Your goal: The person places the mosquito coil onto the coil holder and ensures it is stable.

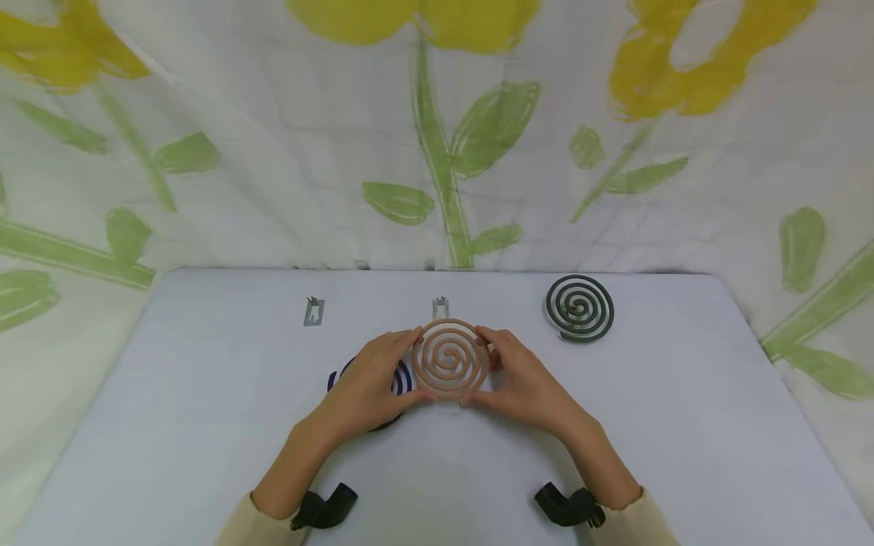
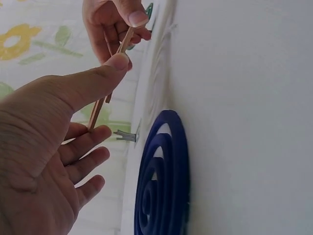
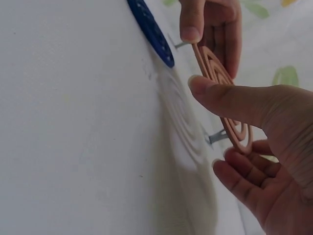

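A brown mosquito coil (image 1: pixel 448 356) is held up over the white table between both hands. My left hand (image 1: pixel 369 383) pinches its left edge, thumb at the near side and fingers at the far side. The right hand (image 1: pixel 524 385) grips the opposite edge in the same way. Seen from the right wrist, the coil (image 3: pixel 213 66) is tilted and apart from the tabletop. Beneath the left hand is a blue mosquito coil (image 2: pixel 182 161), partly hidden in the head view. Just beyond the brown coil stands a small metal coil stand (image 1: pixel 440 307), its lower part covered.
Another metal stand (image 1: pixel 314 312) is on the table at the back left. A dark green mosquito coil (image 1: pixel 580 309) is at the back right. Behind the white table (image 1: pixel 171 425) hangs a flower-painted cloth (image 1: pixel 293 167).
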Motion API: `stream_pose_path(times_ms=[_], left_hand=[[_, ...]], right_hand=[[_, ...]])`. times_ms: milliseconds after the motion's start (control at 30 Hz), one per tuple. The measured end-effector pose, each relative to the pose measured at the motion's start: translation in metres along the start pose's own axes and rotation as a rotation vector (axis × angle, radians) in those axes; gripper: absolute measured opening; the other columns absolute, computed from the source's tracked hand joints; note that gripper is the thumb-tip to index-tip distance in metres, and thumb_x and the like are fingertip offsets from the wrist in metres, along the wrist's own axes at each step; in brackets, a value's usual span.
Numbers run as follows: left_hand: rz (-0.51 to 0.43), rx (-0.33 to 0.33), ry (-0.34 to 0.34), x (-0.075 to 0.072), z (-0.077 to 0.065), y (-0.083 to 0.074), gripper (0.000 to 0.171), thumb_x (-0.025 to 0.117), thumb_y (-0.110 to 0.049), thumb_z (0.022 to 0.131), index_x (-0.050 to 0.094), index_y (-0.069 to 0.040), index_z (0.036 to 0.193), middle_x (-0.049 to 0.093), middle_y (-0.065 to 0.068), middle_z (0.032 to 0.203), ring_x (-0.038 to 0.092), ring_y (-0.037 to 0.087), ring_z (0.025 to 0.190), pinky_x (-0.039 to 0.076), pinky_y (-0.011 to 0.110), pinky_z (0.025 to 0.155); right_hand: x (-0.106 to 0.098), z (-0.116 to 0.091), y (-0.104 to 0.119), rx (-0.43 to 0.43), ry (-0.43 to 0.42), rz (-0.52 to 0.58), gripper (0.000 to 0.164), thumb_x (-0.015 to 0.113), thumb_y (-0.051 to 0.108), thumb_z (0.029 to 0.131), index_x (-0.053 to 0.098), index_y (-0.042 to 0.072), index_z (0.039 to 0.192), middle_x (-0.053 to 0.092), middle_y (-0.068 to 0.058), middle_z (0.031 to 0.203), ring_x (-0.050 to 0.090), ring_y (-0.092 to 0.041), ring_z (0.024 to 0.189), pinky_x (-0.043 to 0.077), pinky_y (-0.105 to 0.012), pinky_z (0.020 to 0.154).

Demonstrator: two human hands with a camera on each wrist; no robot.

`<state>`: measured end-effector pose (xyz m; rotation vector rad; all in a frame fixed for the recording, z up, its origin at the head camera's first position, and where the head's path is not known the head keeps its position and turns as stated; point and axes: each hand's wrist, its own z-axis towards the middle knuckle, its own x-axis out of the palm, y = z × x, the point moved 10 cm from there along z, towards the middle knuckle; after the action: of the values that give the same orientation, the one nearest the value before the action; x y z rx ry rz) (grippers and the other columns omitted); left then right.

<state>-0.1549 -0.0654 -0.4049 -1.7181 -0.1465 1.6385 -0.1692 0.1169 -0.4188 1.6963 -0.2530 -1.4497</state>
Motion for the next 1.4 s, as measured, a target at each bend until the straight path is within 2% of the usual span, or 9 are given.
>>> stream_pose_path(times_ms=[233,367,467,600,800,933,1100,1300,1400], left_hand=[[0.013,0.014,-0.02,-0.01,0.006,0.001,0.092,0.089,-0.037,0.086,0.044,-0.002,0.159,0.062,0.018,0.149,0.055,0.038,0.143,0.045,0.058,0.121],[-0.014,-0.023,-0.003,-0.013,0.007,0.007,0.094,0.089,-0.037,0.086,0.042,-0.002,0.161,0.059,0.018,0.152,0.055,0.037,0.144,0.048,0.057,0.12],[-0.046,-0.029,0.001,-0.016,0.009,0.009,0.095,0.088,-0.035,0.088,0.039,-0.002,0.162,0.057,0.017,0.154,0.057,0.036,0.143,0.05,0.056,0.117],[-0.088,-0.006,-0.026,-0.022,0.014,0.007,0.094,0.088,-0.028,0.088,0.038,-0.001,0.162,0.057,0.016,0.153,0.066,0.032,0.131,0.055,0.053,0.111],[-0.175,0.018,-0.042,-0.028,0.021,0.005,0.092,0.088,-0.021,0.088,0.037,0.0,0.162,0.057,0.017,0.151,0.071,0.028,0.116,0.062,0.045,0.1],[-0.241,0.009,-0.034,-0.029,0.023,0.007,0.091,0.086,-0.017,0.09,0.036,0.0,0.163,0.055,0.018,0.154,0.07,0.03,0.12,0.061,0.044,0.104],[-0.342,-0.017,-0.017,-0.027,0.03,0.008,0.092,0.084,-0.015,0.091,0.031,-0.002,0.165,0.048,0.018,0.16,0.065,0.032,0.13,0.061,0.043,0.106],[-0.425,-0.052,-0.02,-0.025,0.04,0.014,0.087,0.078,-0.02,0.097,0.028,-0.008,0.168,0.043,0.013,0.165,0.061,0.032,0.136,0.064,0.036,0.1],[-0.513,-0.083,-0.03,-0.025,0.042,0.017,0.082,0.076,-0.02,0.099,0.031,-0.009,0.167,0.043,0.014,0.165,0.061,0.036,0.138,0.065,0.031,0.096]], right_hand=[[-0.001,0.012,0.007,-0.008,0.01,0.014,0.103,0.096,0.019,0.078,0.038,-0.001,0.161,0.061,-0.014,0.139,0.067,-0.019,0.107,0.06,-0.042,0.097],[-0.001,0.016,0.011,-0.019,0.01,0.041,0.099,0.093,0.015,0.082,0.037,-0.003,0.161,0.06,-0.016,0.14,0.068,-0.022,0.11,0.061,-0.043,0.099],[-0.002,0.02,0.013,-0.023,-0.005,0.089,0.096,0.091,0.009,0.083,0.036,-0.003,0.161,0.058,-0.018,0.142,0.067,-0.024,0.111,0.063,-0.04,0.096],[-0.006,0.024,0.014,-0.022,-0.024,0.187,0.096,0.089,0.002,0.083,0.035,-0.001,0.163,0.053,-0.022,0.147,0.064,-0.03,0.119,0.066,-0.03,0.089],[-0.009,0.031,0.008,0.033,-0.022,0.309,0.1,0.087,-0.005,0.081,0.033,0.001,0.164,0.049,-0.022,0.149,0.065,-0.037,0.122,0.066,-0.024,0.086],[-0.01,0.036,0.008,0.049,0.009,0.343,0.099,0.088,-0.004,0.082,0.033,0.002,0.164,0.051,-0.021,0.148,0.066,-0.032,0.115,0.065,-0.025,0.089],[-0.017,0.042,0.009,0.05,0.028,0.319,0.1,0.088,-0.001,0.083,0.032,0.004,0.165,0.05,-0.019,0.147,0.064,-0.028,0.113,0.065,-0.031,0.095],[-0.023,0.051,0.008,0.059,0.011,0.259,0.1,0.088,0.003,0.084,0.031,0.007,0.166,0.049,-0.02,0.148,0.065,-0.03,0.114,0.065,-0.044,0.099],[-0.022,0.052,0.004,0.084,0.016,0.273,0.101,0.089,0.004,0.084,0.031,0.009,0.167,0.048,-0.017,0.149,0.064,-0.029,0.115,0.064,-0.041,0.1]])
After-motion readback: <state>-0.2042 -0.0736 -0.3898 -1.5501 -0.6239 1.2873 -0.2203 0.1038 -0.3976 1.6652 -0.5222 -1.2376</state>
